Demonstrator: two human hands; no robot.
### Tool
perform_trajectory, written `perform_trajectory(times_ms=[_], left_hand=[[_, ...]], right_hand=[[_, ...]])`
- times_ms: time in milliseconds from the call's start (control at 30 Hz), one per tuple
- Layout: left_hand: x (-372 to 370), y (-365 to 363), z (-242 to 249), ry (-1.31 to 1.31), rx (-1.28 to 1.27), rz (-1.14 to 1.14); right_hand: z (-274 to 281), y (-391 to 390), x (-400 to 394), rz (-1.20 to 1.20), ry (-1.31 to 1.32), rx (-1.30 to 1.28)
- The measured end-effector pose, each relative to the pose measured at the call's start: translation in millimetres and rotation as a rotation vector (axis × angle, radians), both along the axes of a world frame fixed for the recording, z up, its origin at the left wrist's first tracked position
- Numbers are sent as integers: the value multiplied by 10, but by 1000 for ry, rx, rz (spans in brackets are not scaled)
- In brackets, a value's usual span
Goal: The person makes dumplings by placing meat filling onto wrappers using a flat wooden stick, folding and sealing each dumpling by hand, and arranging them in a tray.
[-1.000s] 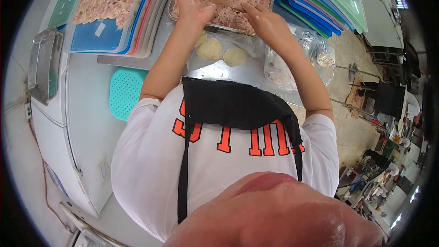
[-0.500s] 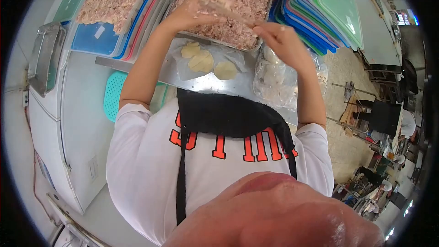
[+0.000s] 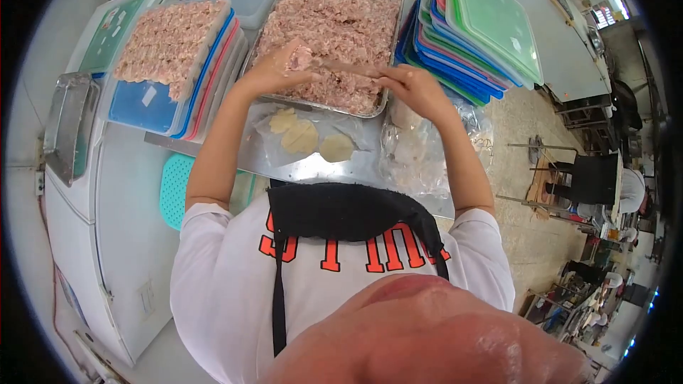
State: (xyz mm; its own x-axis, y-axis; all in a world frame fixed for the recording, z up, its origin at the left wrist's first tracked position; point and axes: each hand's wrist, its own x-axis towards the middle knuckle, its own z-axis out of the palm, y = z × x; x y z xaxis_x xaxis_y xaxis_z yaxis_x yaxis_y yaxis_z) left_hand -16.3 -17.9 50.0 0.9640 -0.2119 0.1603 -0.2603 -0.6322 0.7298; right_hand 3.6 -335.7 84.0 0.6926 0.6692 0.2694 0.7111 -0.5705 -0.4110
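Over the near part of a metal tray [image 3: 255, 57] of minced meat [image 3: 341, 11], my left hand [image 3: 274, 73] is cupped around a dumpling [image 3: 300, 57] with pink meat filling on top. Its wrapper is mostly hidden by my fingers. My right hand [image 3: 418, 89] grips one end of a flat, narrow spatula [image 3: 348, 67]. The spatula lies nearly level above the meat, its far end beside the dumpling. Closer to me, several round, pale yellow wrappers [image 3: 299, 137] rest on a clear plastic sheet [image 3: 267, 148].
At left, rows of filled dumplings [image 3: 171, 35] cover a blue lid [image 3: 135, 103] on stacked containers. Colored plastic lids [image 3: 494, 21] are piled at right. A plastic bag [image 3: 416, 146] of pale contents lies below them. An empty metal pan [image 3: 71, 124] stands far left.
The view has tilted, so the tray and table sit lower in it. The spatula has swung to a more level position over the meat. Both hands keep their holds.
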Motion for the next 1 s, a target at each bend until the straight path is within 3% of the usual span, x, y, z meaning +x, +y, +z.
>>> perform_trajectory(times_ms=[33, 100, 233, 267, 333, 367, 400, 433, 467, 500, 533, 667, 767, 867, 933, 967, 1000], left_hand=[[-27, 2, 71, 59, -120, -41], [-94, -46, 315, 11, -89, -119], [-92, -69, 430, -47, 28, -205], [-56, -58, 442, -42, 23, -197], [-26, -47, 448, -117, -30, -403], [-82, -70, 429, -115, -33, -400], [-161, -70, 421, -41, -86, -240], [-197, -65, 400, 32, -138, -82], [-165, -24, 333, 30, -138, -81], [-116, 9, 317, -86, -144, -161], [-102, 45, 300, -202, -151, -241], [-376, 120, 609, -106, -167, -177], [-486, 279, 704, -114, -309, -286], [-545, 499, 692, -55, -158, -206], [-515, 689, 590, -211, -66, -223], [-531, 791, 544, -213, -67, -221], [-569, 889, 541, -546, 28, -152]], right_hand=[[115, -59, -10, -23, 112, 68], [248, -137, -65, -62, 275, 164], [565, 65, -339, -76, 295, 101], [475, 118, -349, -69, 301, 95], [261, 204, -352, 107, 217, 117], [265, 188, -321, 68, 183, 111], [375, 252, -415, 72, 179, 110], [503, 308, -539, -61, -38, 31], [562, 371, -631, -195, -251, -49], [505, 437, -668, -119, -311, -4], [489, 455, -648, -121, -311, -5], [703, 387, -581, -178, -225, -116], [920, 491, -773, -133, 69, 66], [626, 871, -884, 23, -98, 53], [717, 1024, -930, 38, -51, 81], [879, 1045, -964, -57, -90, -26], [1014, 1111, -1021, -150, -130, -131]])
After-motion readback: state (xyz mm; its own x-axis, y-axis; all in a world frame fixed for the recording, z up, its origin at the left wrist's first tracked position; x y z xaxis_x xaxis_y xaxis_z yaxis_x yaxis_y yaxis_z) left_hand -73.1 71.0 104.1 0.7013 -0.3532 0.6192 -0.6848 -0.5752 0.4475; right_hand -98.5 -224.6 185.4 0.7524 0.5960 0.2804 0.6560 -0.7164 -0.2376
